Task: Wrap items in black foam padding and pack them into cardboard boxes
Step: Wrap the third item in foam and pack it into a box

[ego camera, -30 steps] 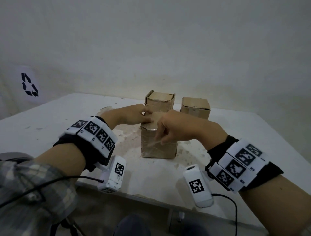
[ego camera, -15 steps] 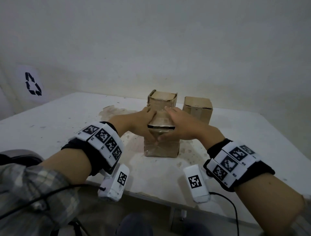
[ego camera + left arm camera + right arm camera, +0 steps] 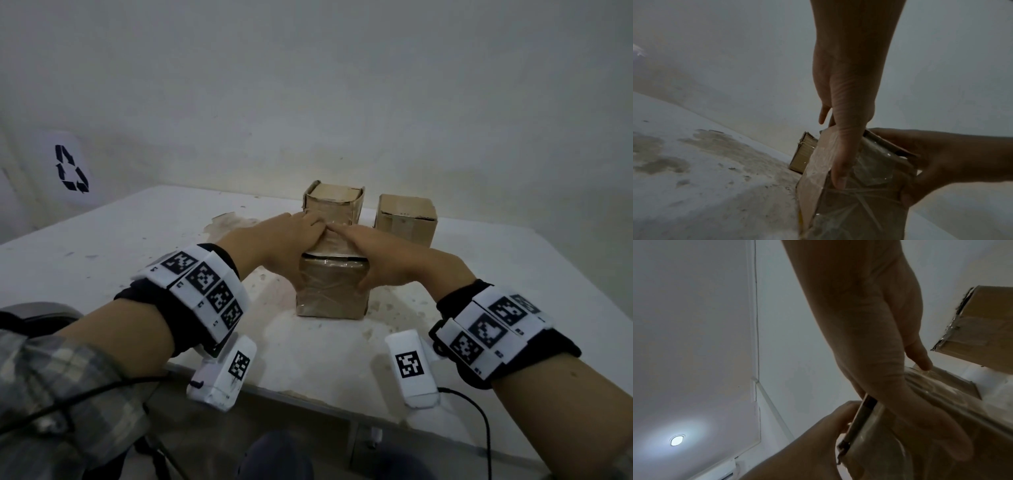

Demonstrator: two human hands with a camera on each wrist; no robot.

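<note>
A taped cardboard box [image 3: 330, 291] stands on the white table [image 3: 120, 246] right in front of me. My left hand [image 3: 287, 236] and right hand [image 3: 383, 253] lie flat on its top flaps, fingertips meeting over the middle. Both thumbs reach down onto the front face. In the left wrist view the left hand [image 3: 842, 113] has its thumb running down the box [image 3: 849, 211] front, with the right hand [image 3: 941, 159] opposite. The right wrist view has the right hand [image 3: 879, 369] over the glossy tape of the box [image 3: 962, 402]. No black foam shows.
Two more cardboard boxes stand behind: one [image 3: 334, 205] directly behind the front box, another [image 3: 406, 219] to its right. The stained tabletop runs to a near edge below my wrists. A wall with a recycling sign [image 3: 70, 168] lies to the left.
A second ago my right hand was curled at the box's front and my left touched its top. Both hands now lie spread flat over the top flaps.
</note>
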